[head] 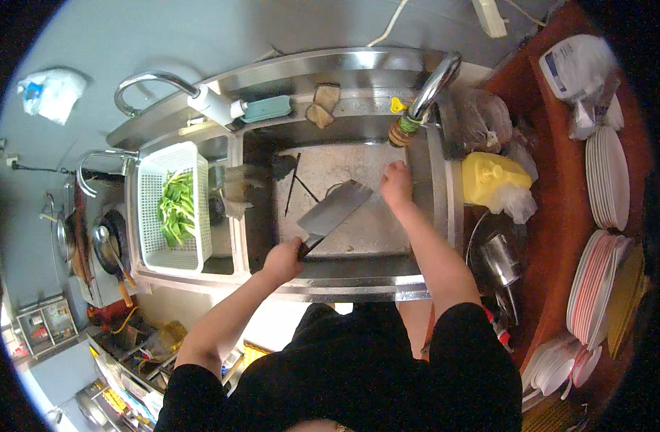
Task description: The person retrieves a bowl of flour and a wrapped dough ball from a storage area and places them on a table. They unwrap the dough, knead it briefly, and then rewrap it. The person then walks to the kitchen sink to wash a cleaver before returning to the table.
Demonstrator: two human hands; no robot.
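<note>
My left hand (284, 261) grips the dark handle of a cleaver (335, 208). Its broad steel blade slants up and to the right above the floor of the stainless steel sink (384, 229). My right hand (396, 184) is just beyond the blade's far end, a little below the outlet of the chrome faucet (432, 86). The fingers of that hand curl inward, and whether they hold anything is hidden. Thin dark sticks (292, 186) lie in the sink to the left of the blade, near a dark scrap in the corner.
A white plastic basket (202, 237) holding green leafy vegetables (177, 208) rests over the left basin. A grey cloth (242, 189) hangs on the divider. Along the back ledge are a teal tray (266, 108) and a brown sponge (324, 105). To the right stand a yellow jug (492, 178) and stacked plates (607, 178).
</note>
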